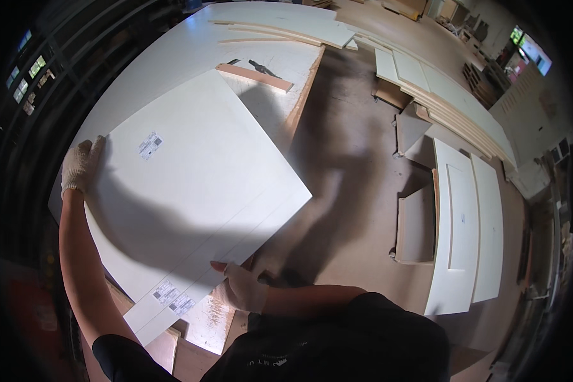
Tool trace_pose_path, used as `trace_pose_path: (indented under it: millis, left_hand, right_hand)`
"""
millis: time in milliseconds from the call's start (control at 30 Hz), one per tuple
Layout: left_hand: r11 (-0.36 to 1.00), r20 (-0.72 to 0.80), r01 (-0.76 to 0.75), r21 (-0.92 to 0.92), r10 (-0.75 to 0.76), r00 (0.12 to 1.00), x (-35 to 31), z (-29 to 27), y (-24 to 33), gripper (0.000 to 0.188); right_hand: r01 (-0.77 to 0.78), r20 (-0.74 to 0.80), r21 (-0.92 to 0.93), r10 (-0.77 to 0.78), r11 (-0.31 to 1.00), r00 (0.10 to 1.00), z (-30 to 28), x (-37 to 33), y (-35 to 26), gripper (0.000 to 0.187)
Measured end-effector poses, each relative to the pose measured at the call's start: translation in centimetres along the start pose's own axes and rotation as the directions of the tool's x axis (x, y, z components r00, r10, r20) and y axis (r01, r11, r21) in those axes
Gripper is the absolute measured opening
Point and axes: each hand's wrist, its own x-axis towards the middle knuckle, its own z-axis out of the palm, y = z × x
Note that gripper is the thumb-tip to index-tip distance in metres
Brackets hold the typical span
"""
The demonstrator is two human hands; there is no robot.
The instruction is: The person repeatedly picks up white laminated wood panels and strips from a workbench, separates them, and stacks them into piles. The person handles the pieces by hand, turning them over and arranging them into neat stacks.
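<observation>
A large white panel (191, 172) lies tilted across the worktable in front of me, with printed labels on its face. Thin parallel lines run along its near right side; I cannot tell whether they mark separate strips. My left hand (83, 164), in a pale knit glove, holds the panel's left edge. At the near right edge, my gloved right hand (243, 288) grips the panel with the thumb on top and the other fingers mostly hidden. Beyond the panel, a brown wooden strip (256, 77) and a dark tool (261, 67) rest on the worktable (280, 109).
Long narrow boards (270, 33) lie on the far part of the table. To the right, stacked white panels (442, 86) and leaning-looking white boards (461, 223) sit on wheeled wooden carts (415, 223). Brown floor (356, 184) runs between table and carts.
</observation>
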Motion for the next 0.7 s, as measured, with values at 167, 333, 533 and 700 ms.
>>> trace_pose_path:
  millis: [167, 333, 533, 700]
  left_hand:
    - [0.98, 0.097, -0.144, -0.133, 0.158, 0.983, 5.2, 6.8, 4.4, 0.067]
    - [0.926, 0.181, -0.368, -0.084, 0.377, 0.908, 7.5, 12.5, 8.7, 0.064]
    - [0.839, 0.103, -0.498, -0.219, 0.527, 0.843, 10.5, 15.8, 13.9, 0.063]
    - [0.787, 0.135, -0.599, -0.145, 0.616, 0.776, 12.9, 20.3, 14.6, 0.04]
  right_hand:
    - [-0.306, 0.069, -0.197, 0.324, 0.931, 0.943, -0.8, 1.3, 4.0, 0.064]
    - [-0.512, -0.249, -0.231, 0.458, 0.828, 0.853, 2.6, 1.9, 5.3, 0.057]
    - [-0.382, -0.117, -0.151, 0.368, 0.912, 0.923, 3.2, 4.5, 5.0, 0.06]
    - [-0.464, -0.2, -0.06, 0.445, 0.884, 0.873, 6.1, 8.0, 2.9, 0.046]
